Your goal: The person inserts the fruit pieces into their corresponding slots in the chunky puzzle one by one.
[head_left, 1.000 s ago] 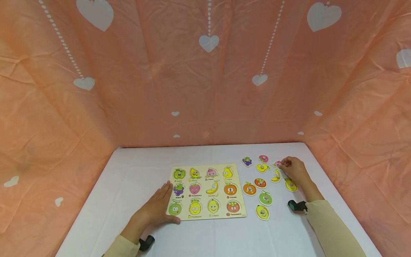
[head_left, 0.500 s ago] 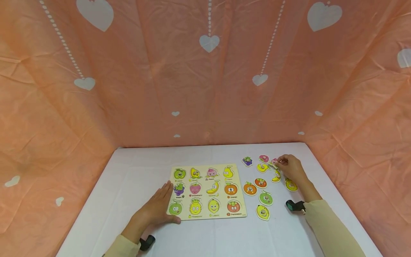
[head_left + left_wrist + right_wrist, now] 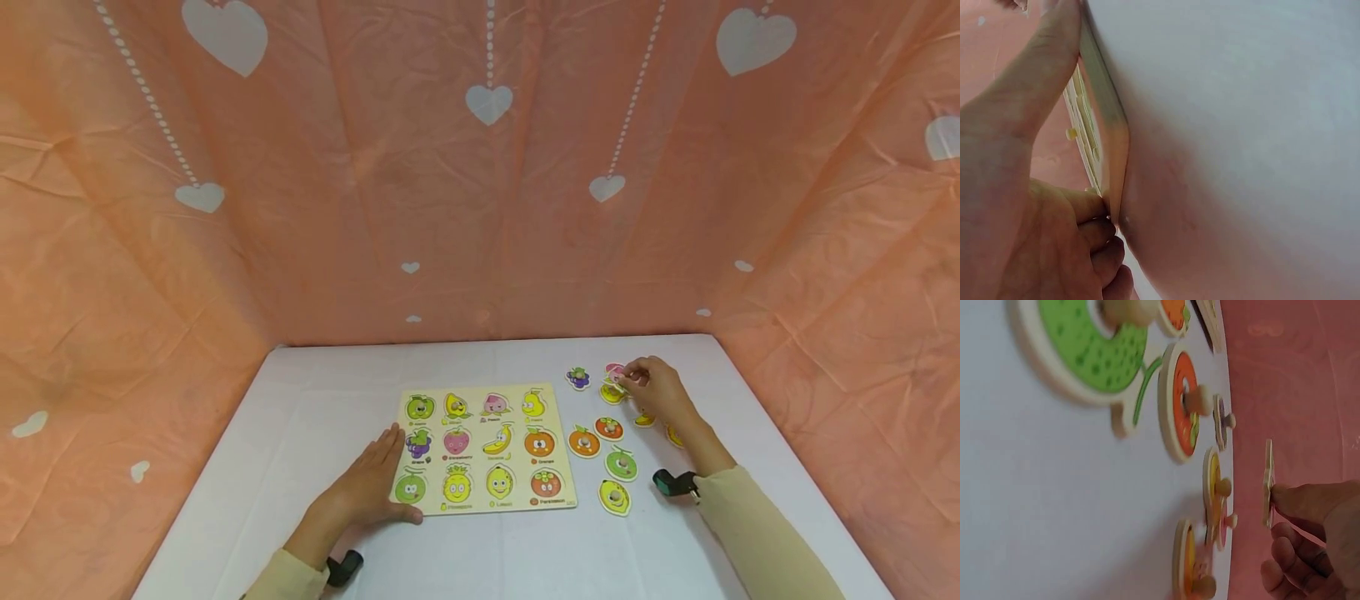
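My right hand (image 3: 663, 392) pinches a pink fruit puzzle piece, apparently a peach (image 3: 1268, 484), by its back-facing knob side, lifted off the table. In the head view it overlaps the strawberry piece behind it. My left hand (image 3: 366, 477) rests at the left side of the wooden fruit puzzle board (image 3: 564, 467), fingers extended along the left edge and thumb by the front corner. Printed fruit pictures fill the board; the left wrist view shows a knob (image 3: 1071, 134) standing up from it.
Right of the board lie knobbed pieces: grapes (image 3: 577, 379), orange (image 3: 583, 442), persimmon (image 3: 609, 429), green melon (image 3: 621, 464) and lemon (image 3: 615, 497). A yellow piece (image 3: 612, 395), banana (image 3: 644, 419) and pineapple (image 3: 674, 436) are partly covered by my right hand. Peach-coloured cloth walls surround the white table.
My right hand has lifted the pink piece and carried it left, over the strawberry and yellow pieces. The left hand stays in place on the board.
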The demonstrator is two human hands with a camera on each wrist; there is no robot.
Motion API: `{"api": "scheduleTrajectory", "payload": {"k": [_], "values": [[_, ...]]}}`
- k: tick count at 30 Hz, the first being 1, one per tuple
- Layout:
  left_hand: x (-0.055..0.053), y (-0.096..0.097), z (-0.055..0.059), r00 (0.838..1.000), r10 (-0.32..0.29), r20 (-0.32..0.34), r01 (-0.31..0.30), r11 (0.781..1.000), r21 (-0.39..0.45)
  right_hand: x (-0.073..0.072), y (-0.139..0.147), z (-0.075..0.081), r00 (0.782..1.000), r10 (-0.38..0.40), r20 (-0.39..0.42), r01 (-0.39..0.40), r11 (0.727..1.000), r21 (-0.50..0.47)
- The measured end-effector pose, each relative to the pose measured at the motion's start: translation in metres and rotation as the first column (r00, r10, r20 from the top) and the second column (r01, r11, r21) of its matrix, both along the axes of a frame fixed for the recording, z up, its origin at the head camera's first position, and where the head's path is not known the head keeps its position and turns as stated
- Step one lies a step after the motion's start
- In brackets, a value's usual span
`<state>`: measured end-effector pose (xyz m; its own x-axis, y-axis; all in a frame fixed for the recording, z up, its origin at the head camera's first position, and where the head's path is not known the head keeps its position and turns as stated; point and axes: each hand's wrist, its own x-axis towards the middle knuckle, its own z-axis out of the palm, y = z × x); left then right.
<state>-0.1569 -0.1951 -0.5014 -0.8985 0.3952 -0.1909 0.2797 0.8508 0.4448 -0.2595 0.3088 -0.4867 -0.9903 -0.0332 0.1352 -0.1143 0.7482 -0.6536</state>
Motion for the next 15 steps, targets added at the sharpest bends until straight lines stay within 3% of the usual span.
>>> {"api": "scheduleTrajectory", "payload": {"k": [5, 15], "values": [[0.001, 0.000, 0.000, 1.000, 0.002, -0.001, -0.002, 1.000, 0.002, -0.002, -0.012, 0.003, 1.000, 0.001, 0.009, -0.001, 1.000, 0.009], [0.002, 0.000, 0.000, 1.000, -0.002, -0.010, 0.002, 1.000, 0.002, -0.006, -0.032, 0.003, 0.997, 0.053, -0.062, -0.053, 0.999, 0.002]]}}
